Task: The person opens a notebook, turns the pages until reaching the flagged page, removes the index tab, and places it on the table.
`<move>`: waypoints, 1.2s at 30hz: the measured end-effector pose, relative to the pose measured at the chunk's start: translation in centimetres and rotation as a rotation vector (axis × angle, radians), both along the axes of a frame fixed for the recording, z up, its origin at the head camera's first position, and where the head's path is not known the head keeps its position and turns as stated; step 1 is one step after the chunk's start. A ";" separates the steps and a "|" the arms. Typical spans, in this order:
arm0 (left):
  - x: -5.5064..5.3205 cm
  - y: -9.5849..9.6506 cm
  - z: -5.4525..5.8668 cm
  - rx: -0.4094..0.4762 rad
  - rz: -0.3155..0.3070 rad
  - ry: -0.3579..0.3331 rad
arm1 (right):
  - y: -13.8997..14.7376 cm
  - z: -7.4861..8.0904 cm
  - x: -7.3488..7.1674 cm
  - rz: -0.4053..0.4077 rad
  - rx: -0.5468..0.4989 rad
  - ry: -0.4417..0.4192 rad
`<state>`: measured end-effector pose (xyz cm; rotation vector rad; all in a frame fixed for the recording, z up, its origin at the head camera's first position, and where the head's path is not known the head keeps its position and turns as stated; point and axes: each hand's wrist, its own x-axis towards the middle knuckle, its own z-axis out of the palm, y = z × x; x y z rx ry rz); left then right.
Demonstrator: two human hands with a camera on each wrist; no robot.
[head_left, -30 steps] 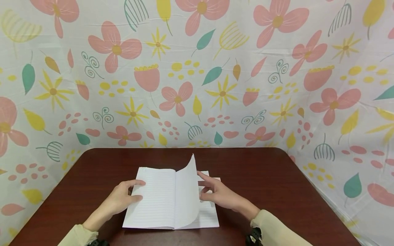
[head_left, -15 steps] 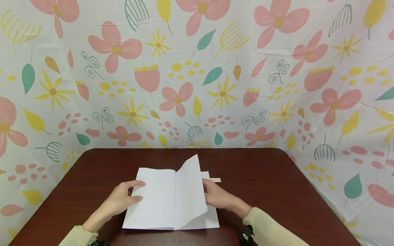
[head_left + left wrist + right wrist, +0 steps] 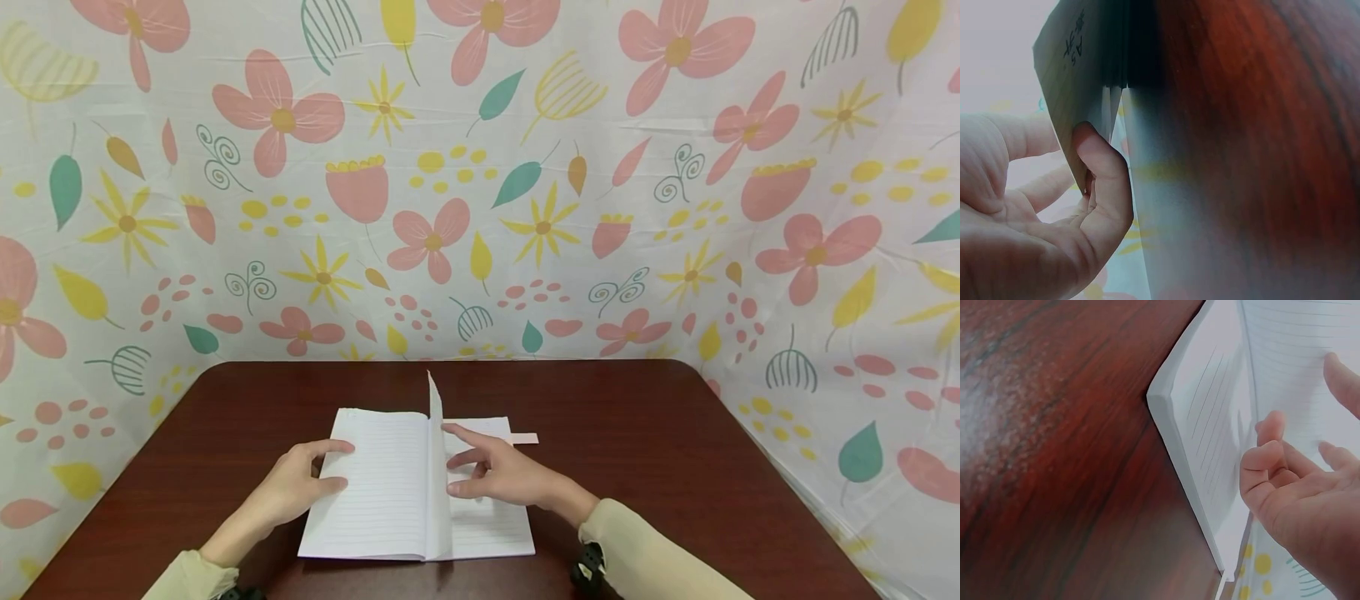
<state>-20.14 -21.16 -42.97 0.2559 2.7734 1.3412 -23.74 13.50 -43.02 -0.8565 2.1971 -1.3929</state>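
An open lined notebook [image 3: 382, 492] lies on the table, one page [image 3: 438, 508] standing almost upright at the spine. At the notebook's left edge, my left hand [image 3: 288, 485] pinches the open side between its digits. In the left wrist view a fingertip presses the printed outer cover [image 3: 1075, 87], while other fingers are partly hidden behind it. My right hand [image 3: 513, 475] hovers over the right-hand pages with spread, slightly bent fingers, the index fingertip right at the raised page. The right wrist view shows the lined page [image 3: 1300, 356] beside these fingers.
A pale pink strip [image 3: 527, 438] sticks out from the notebook's upper right edge. The dark brown wooden table [image 3: 637, 433] reaches back to a flower-printed cloth [image 3: 480, 250] that also runs along both sides.
The right hand has moved left, and the page has swung from leaning right to nearly upright at the spine. The left hand has stayed in place on the notebook's edge.
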 end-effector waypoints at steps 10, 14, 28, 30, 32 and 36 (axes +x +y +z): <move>0.1 0.0 0.1 0.011 -0.003 -0.009 | -0.8 -0.4 -0.2 0.001 -0.012 -0.024; 0.1 0.1 0.2 -0.004 0.005 -0.009 | -1.3 -0.3 -0.1 0.002 -0.008 -0.017; -0.1 0.1 0.0 -0.007 0.017 -0.018 | -2.9 -0.2 0.0 -0.004 0.087 0.054; 0.0 0.1 0.0 -0.003 0.021 -0.024 | -3.2 -0.3 -0.1 -0.003 0.109 0.067; 0.0 0.1 0.0 -0.007 0.023 -0.021 | -3.4 -0.3 -0.1 0.001 0.124 0.082; 0.1 0.2 0.1 -0.012 0.037 -0.024 | -4.0 -0.4 -0.1 0.010 0.152 0.149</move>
